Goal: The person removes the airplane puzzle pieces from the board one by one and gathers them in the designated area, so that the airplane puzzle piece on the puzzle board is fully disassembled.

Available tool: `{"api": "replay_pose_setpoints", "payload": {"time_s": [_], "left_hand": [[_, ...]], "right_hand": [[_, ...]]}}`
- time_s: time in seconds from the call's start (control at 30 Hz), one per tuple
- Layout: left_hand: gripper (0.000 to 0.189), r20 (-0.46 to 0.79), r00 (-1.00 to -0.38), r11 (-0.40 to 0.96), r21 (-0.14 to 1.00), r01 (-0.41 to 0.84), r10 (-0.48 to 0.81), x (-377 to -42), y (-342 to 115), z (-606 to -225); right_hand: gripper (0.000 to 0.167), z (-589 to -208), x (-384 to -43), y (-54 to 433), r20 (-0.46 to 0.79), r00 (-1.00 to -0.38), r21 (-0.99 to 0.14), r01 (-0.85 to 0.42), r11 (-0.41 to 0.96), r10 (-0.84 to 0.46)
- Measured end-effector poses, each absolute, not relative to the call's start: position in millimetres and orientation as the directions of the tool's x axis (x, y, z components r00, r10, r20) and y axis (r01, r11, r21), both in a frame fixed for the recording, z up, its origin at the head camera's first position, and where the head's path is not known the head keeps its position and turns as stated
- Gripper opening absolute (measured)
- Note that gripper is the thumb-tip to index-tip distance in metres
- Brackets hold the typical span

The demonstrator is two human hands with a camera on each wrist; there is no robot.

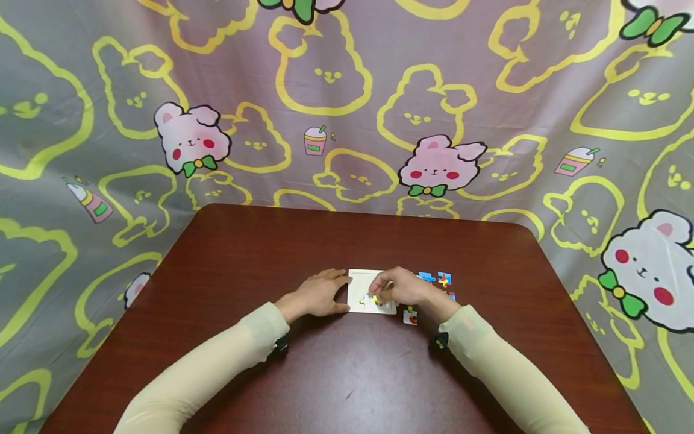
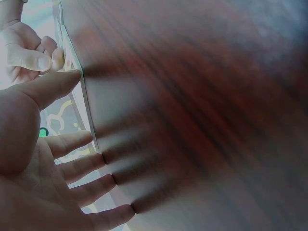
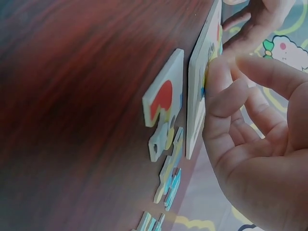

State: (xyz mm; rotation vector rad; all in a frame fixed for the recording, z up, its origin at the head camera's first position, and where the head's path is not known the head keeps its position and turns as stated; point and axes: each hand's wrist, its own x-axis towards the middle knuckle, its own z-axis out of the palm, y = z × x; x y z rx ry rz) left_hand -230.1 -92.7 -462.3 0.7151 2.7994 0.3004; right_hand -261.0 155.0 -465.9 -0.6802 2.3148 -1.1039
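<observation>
A pale puzzle tray (image 1: 356, 278) lies on the table, with puzzle pieces (image 1: 365, 299) showing yellow and white in its lower part. My left hand (image 1: 322, 293) has its fingers spread, thumb and fingertips touching the tray's left side. In the left wrist view, those fingertips (image 2: 98, 159) meet the tabletop along the tray's edge. Over the tray, my right hand (image 1: 398, 286) curls its fingers, thumb and index pinching at a puzzle piece (image 3: 206, 83) with some yellow and blue. The fingers hide most of that piece.
Right of the tray lie several loose puzzle pieces: a red-and-white one (image 1: 410, 317) nearest, a blue one (image 1: 425, 276) and another blue one (image 1: 444, 278) farther back, some partly behind the right forearm. The brown table (image 1: 260, 253) meets a patterned curtain (image 1: 347, 138) at its far edge.
</observation>
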Motion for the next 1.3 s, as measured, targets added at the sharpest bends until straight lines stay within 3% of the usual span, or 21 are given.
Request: {"api": "replay_pose_setpoints", "payload": {"time_s": [0.3,1.3], "left_hand": [[0.071,-0.175,-0.85,0.856,0.261,0.447,0.497,-230.7,-92.4,-462.8],[0.071,-0.165,-0.851,0.854,0.257,0.451,0.499,-229.6,-93.3,-461.5]], "right_hand": [[0.013,-464.1,-260.0,153.1,-0.143,-0.766,-0.802,-0.281,0.527,-0.627],[0.016,-463.0,-261.5,150.8,-0.113,-0.756,-0.775,-0.339,0.534,-0.644]]}}
